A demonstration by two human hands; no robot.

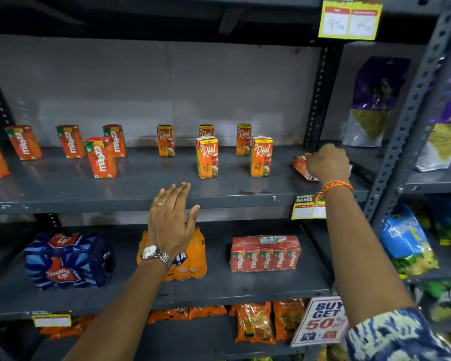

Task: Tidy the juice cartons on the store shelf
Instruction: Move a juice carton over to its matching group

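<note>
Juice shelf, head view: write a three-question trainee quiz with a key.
1. True or false: the left hand grips a carton.
2. How many upright Real cartons stand on the juice shelf?
3. The right hand closes on: A) a tipped carton at the shelf's right end; B) a Maaza carton; C) the price tag.

Key: 1 false, it hovers open at the shelf edge. 2 five. 3 A.

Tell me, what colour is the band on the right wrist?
Orange, a braided-looking wristband, seen from the head camera.
</note>
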